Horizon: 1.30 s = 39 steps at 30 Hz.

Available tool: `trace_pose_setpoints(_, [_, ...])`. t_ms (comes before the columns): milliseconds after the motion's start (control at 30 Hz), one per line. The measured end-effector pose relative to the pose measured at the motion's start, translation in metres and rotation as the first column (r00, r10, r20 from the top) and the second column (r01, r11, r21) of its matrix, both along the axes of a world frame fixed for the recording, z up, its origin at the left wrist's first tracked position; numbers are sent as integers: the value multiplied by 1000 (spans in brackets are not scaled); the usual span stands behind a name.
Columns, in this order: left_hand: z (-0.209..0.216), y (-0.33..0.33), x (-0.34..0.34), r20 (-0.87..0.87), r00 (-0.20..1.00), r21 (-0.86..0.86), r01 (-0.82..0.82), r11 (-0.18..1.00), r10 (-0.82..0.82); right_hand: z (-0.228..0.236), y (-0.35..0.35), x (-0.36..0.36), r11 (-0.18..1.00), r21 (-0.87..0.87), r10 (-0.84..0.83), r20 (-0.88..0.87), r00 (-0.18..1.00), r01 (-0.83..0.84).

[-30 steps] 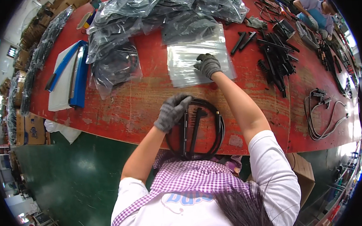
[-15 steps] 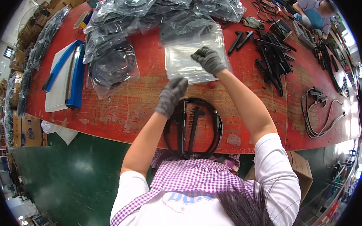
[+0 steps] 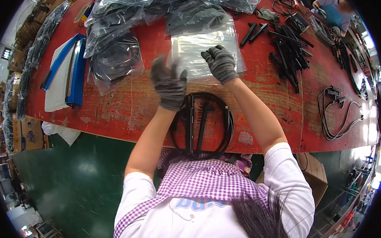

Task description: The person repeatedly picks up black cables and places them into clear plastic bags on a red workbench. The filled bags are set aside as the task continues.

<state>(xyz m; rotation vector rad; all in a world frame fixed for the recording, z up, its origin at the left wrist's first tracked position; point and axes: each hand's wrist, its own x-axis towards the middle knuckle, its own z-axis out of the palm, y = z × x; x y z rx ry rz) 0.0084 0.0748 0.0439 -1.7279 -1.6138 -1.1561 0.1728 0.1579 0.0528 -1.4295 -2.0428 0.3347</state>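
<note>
Both my hands wear grey work gloves. My left hand (image 3: 169, 83), partly smeared by motion, is raised with fingers spread beside the left edge of a stack of clear plastic bags (image 3: 191, 45). Over the stack's right part is my right hand (image 3: 220, 65), its fingers loosely bent and apart, with nothing visible in them; whether it touches the top bag I cannot tell. Nearer me, a coiled black cable (image 3: 231, 132) lies at the table edge. Inside its loop are a long black bar (image 3: 191, 125) and a black toothed strip (image 3: 204, 124).
Bagged black cables (image 3: 126, 12) are heaped at the far side, one bag (image 3: 115, 58) lying nearer. A blue-and-white trimmer-like device (image 3: 65, 74) stands left. Black toothed parts (image 3: 288, 55) and grey cables (image 3: 328, 116) lie right on the red table (image 3: 263, 111). Another person (image 3: 333, 10) is far right.
My left hand has moved left and away from me, and its fingers have spread. The right hand has shifted slightly and its fingers have loosened over the bags.
</note>
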Motion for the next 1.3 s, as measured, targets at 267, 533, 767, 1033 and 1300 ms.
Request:
trace_pose_setpoints(267, [-17, 48, -32, -436, 853, -450, 70, 890, -287, 12, -49, 13, 851, 410, 180, 359, 916, -328])
trace_pose_setpoints(533, [-31, 25, -36, -476, 862, -687, -240, 686, -175, -11, -58, 71, 996, 79, -37, 727, 686, -30])
trace_pose_setpoints(767, [-79, -6, -48, -620, 729, -672, -301, 677, -291, -64, -88, 84, 986, -91, 169, 532, 830, -142])
trace_pose_setpoints(1033, [-86, -147, -55, -180, 911, -773, 103, 626, -372, -61, -223, 124, 911, -245, 411, 478, 777, -331])
trace_pose_setpoints(1300, [-101, -277, -62, 509, 858, -837, 511, 197, -66, -67, -284, 122, 797, -359, 590, 285, 755, -486])
